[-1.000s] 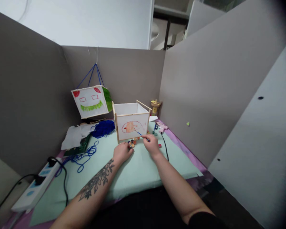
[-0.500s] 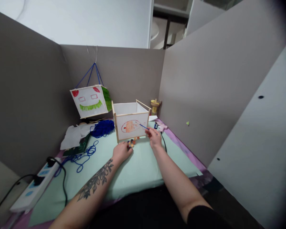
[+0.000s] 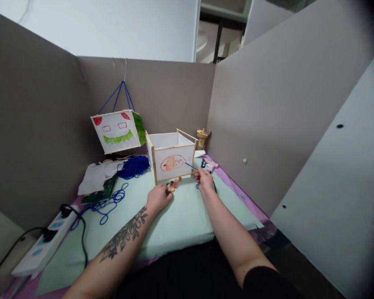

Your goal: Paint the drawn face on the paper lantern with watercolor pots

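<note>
In the middle of the table stands an open-topped box lantern [image 3: 176,165] of white panels framed with wooden sticks. Its front panel bears a fish outlined in red, part of its body coloured orange. My right hand [image 3: 205,179] grips a thin blue paintbrush [image 3: 192,166], whose tip is at the fish's right part, near the tail. Resting on the table in front of the box, my left hand [image 3: 159,197] has its fingers curled; whether they hold anything is hidden. Several small paint pots [image 3: 172,189] sit right beside its fingertips.
A finished-looking lantern [image 3: 118,133] with a drawn face hangs on blue cords at the back left. Below it lie tangled blue cord [image 3: 134,167] and white paper [image 3: 95,178]. A power strip [image 3: 46,243] runs along the left edge. Grey partitions [image 3: 252,112] enclose the table.
My right hand has moved slightly right and down with the paintbrush, uncovering a blue spot beside it. The box has shifted very slightly in view. My left hand stays in place.
</note>
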`<state>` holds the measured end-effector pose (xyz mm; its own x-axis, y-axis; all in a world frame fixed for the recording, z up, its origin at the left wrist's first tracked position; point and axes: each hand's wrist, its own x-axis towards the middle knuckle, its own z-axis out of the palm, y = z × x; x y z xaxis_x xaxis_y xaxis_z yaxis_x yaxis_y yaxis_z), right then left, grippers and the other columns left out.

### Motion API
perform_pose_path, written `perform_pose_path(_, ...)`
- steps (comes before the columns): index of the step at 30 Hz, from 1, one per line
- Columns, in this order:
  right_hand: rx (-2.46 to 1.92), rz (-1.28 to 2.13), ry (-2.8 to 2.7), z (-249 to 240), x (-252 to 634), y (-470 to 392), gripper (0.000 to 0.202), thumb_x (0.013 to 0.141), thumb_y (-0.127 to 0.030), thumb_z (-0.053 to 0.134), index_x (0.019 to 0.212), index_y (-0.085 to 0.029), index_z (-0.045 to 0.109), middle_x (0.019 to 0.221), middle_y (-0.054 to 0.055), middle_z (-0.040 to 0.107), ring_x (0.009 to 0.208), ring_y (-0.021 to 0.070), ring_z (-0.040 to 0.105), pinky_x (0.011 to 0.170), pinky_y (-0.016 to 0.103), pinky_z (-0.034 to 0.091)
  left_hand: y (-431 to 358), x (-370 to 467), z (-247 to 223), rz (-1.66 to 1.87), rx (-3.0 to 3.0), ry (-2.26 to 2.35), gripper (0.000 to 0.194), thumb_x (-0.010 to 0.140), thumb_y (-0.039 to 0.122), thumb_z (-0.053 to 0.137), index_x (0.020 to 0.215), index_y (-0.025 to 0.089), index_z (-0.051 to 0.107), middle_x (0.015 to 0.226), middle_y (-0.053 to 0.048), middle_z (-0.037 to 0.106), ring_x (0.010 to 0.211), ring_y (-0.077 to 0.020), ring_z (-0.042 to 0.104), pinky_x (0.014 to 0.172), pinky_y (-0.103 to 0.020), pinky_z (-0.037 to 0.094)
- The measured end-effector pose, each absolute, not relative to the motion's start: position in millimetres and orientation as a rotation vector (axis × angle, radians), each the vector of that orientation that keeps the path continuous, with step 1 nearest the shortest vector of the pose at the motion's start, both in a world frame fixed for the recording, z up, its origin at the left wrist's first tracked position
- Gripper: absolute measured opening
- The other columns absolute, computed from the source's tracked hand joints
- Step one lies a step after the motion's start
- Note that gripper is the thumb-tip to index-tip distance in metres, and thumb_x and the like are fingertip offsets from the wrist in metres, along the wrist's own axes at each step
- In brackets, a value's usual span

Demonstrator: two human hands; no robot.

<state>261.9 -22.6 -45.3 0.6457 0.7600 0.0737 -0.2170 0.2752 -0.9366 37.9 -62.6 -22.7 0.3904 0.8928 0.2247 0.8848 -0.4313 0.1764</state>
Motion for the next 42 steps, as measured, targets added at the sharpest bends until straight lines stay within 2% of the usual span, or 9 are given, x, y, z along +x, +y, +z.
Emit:
perform_pose_path(5,-1.104,0.698,-0.565,-39.4,260.4,-32.5,0.021,0.066,-0.036,0.065,0.062,-0.016,0.058,0.045,-0.004,0.058,0.036,0.0074,0.044,0.032,0.017,0.026,-65.2,38.6,-19.3,0.436,2.569,1.664,0.024,0.079,0.040,0.049,0.084,0.020,0.062,0.092,-0.006,0.064,0.084,-0.0198,0.059,0.069,-0.028,0.041)
perform_pose_path(9,-0.979,0.699,-0.744,-33.0,251.5,-42.6,0.026,0.066,-0.039,0.068,0.077,-0.015,0.065,0.058,0.000,0.065,0.047,0.0094,0.054,0.039,0.017,0.036,-67.5,39.6,-16.9,0.436,2.564,1.660,0.022,0.079,0.038,0.051,0.085,0.020,0.063,0.092,-0.006,0.064,0.086,-0.0202,0.059,0.072,-0.028,0.042)
perform_pose_path(14,-0.867,0.792,-0.879,-24.6,240.0,-53.9,0.031,0.060,-0.036,0.074,0.082,-0.016,0.068,0.068,0.003,0.069,0.058,0.0121,0.060,0.052,0.022,0.046,-67.9,39.7,-17.3,0.507,2.559,1.614,0.019,0.079,0.032,0.052,0.091,0.020,0.062,0.096,-0.006,0.063,0.090,-0.0200,0.059,0.077,-0.028,0.042)
perform_pose_path(17,-0.791,0.884,-0.866,-21.0,238.9,-59.1,0.033,0.058,-0.036,0.076,0.083,-0.017,0.066,0.068,0.002,0.069,0.057,0.0118,0.059,0.056,0.024,0.048,-65.4,38.5,-20.9,0.579,2.542,1.576,0.018,0.081,0.027,0.051,0.094,0.020,0.060,0.099,-0.006,0.062,0.090,-0.0188,0.058,0.078,-0.027,0.042)
perform_pose_path(22,-0.876,0.657,-0.920,-22.1,240.5,-67.6,0.031,0.073,-0.048,0.063,0.074,-0.017,0.060,0.055,-0.002,0.060,0.049,0.0096,0.052,0.050,0.022,0.042,-59.2,36.5,-28.4,0.574,2.523,1.522,0.017,0.081,0.027,0.052,0.093,0.018,0.059,0.099,-0.007,0.061,0.086,-0.0177,0.058,0.076,-0.027,0.042)
perform_pose_path(25,-0.973,0.509,-1.058,-25.0,238.3,-72.7,0.033,0.079,-0.049,0.056,0.072,-0.018,0.059,0.056,-0.001,0.058,0.052,0.0110,0.054,0.052,0.022,0.043,-57.5,36.3,-30.3,0.548,2.526,1.533,0.019,0.081,0.031,0.053,0.093,0.018,0.060,0.098,-0.007,0.061,0.085,-0.0180,0.059,0.076,-0.027,0.043)
perform_pose_path(35,-1.038,0.269,-1.445,-24.5,227.3,-77.6,0.026,0.083,-0.039,0.053,0.071,-0.020,0.065,0.069,0.003,0.067,0.061,0.0157,0.060,0.064,0.028,0.047,-58.6,38.0,-24.1,0.432,2.517,1.600,0.023,0.085,0.036,0.049,0.095,0.019,0.062,0.099,-0.008,0.062,0.089,-0.0191,0.059,0.074,-0.027,0.043)
perform_pose_path(42,-1.060,0.182,-1.610,-23.2,223.1,-80.2,0.023,0.086,-0.035,0.049,0.079,-0.021,0.067,0.072,0.004,0.070,0.068,0.0170,0.064,0.068,0.027,0.047,-57.3,36.7,-25.9,0.450,2.532,1.601,0.023,0.085,0.036,0.051,0.097,0.019,0.062,0.100,-0.007,0.062,0.088,-0.0186,0.059,0.075,-0.027,0.042)
